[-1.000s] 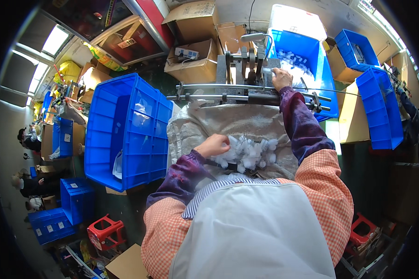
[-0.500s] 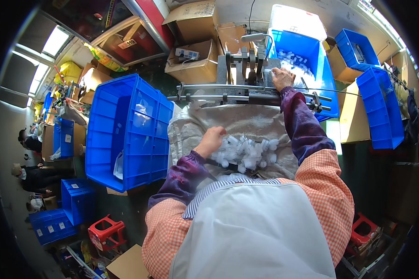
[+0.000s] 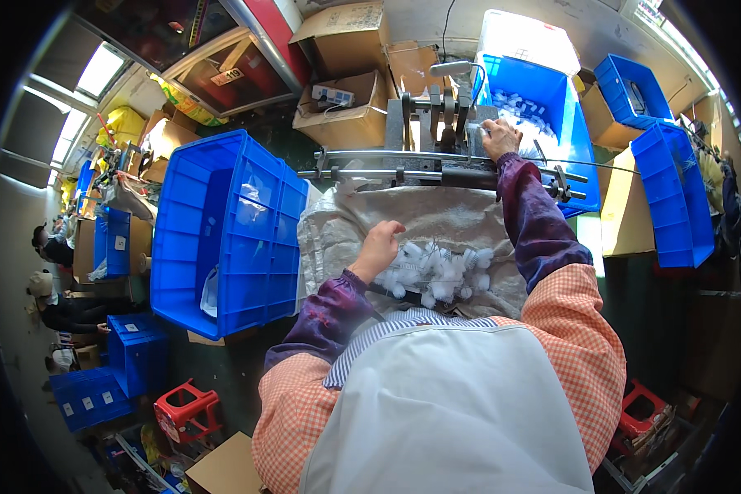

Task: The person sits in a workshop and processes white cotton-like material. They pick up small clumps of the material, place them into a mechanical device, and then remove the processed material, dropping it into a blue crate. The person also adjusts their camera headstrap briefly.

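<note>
A pile of small white translucent plastic pieces lies on a grey cloth in front of me. My left hand is just above the left side of this pile, its fingers drawn together; whatever they hold is too small to make out. Farther off, my right hand rests at the right end of a dark metal bench machine, fingers curled down beside its block. What sits under those fingertips is hidden. Two metal rods run across the machine's near side.
Beyond my right hand a blue bin holds more white pieces. A large blue crate stands close on my left. Cardboard boxes are behind the machine. A red stool is at lower left; another person is at far left.
My left hand has shifted slightly, with its fingertips a little farther right. My right hand stays almost in place at the machine. The person at far left has moved a little.
</note>
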Available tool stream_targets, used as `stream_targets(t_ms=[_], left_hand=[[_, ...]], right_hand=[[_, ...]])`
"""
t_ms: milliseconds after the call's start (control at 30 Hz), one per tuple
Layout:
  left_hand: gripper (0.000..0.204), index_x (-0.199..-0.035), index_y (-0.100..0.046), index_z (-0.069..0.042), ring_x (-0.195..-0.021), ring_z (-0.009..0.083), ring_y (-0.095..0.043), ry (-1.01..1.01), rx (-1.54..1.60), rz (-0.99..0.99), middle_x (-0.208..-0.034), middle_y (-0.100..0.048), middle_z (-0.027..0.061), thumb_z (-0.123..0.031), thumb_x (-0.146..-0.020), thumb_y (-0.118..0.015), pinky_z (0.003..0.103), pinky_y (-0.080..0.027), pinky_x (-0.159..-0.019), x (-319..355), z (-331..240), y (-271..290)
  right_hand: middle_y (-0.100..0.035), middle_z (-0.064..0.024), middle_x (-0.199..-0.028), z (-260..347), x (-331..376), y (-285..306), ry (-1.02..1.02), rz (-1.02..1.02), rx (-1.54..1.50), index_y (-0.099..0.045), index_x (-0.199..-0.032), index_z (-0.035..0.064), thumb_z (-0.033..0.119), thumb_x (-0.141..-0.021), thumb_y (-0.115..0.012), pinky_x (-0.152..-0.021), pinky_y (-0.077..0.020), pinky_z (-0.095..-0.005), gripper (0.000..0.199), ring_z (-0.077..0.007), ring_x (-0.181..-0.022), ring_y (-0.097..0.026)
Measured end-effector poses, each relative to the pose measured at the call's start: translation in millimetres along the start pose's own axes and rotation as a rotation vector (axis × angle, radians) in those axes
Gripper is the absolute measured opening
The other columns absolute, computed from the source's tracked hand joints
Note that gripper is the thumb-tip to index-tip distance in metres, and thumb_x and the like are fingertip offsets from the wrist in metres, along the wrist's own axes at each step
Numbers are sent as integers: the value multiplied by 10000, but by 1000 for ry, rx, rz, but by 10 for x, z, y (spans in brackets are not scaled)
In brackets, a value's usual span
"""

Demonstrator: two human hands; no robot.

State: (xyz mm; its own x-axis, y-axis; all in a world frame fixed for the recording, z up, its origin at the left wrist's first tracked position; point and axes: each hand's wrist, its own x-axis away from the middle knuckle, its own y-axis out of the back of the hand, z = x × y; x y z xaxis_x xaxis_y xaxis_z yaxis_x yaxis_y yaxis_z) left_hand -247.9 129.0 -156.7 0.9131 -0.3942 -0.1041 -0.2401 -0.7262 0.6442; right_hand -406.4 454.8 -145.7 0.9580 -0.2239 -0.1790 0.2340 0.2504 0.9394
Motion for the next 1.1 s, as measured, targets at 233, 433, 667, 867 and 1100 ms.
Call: stream_targets(t_ms=[233,433,667,867,1100], left_hand=[[254,-896,-603,-4,-833,310,-593,-1,-13,13,-857,-594,174,72,-701,-460,354,-472,-739,15,-11,1],[258,-901,-600,-5,-842,311,-593,11,-18,39,-865,-596,171,74,-698,-462,353,-472,-738,3,-26,-10],[248,-896,-594,1,-824,304,-597,-6,-17,-29,-846,-594,163,85,-705,-462,337,-478,-720,-26,-22,-7],[180,-846,-607,5,-748,272,-611,-6,61,-133,-823,-599,143,81,-722,-500,315,-489,-656,-55,-100,-22],[131,-793,-627,-5,-699,238,-606,-20,60,-150,-800,-604,122,68,-733,-536,299,-481,-621,-67,-245,76]], right_hand=[[-554,-45,-1087,68,-36,23,-41,84,61,-638,-1002,267,338,-800,-566,-976,-237,-483,226,-247,-1112,-458],[-558,-32,-1125,121,-52,98,-105,87,263,-621,-1040,246,367,-810,-548,-986,-225,-512,270,-253,-1131,-447],[-536,-70,-1071,41,205,178,35,-6,201,-623,-991,148,344,-792,-537,-950,-247,-494,292,-257,-1106,-396],[-545,-75,-1050,265,195,13,26,12,188,-622,-985,125,326,-805,-499,-919,-278,-467,296,-273,-1076,-412],[-562,-70,-1029,701,230,-77,70,-31,210,-609,-1017,130,286,-811,-503,-943,-235,-466,279,-250,-1082,-419]])
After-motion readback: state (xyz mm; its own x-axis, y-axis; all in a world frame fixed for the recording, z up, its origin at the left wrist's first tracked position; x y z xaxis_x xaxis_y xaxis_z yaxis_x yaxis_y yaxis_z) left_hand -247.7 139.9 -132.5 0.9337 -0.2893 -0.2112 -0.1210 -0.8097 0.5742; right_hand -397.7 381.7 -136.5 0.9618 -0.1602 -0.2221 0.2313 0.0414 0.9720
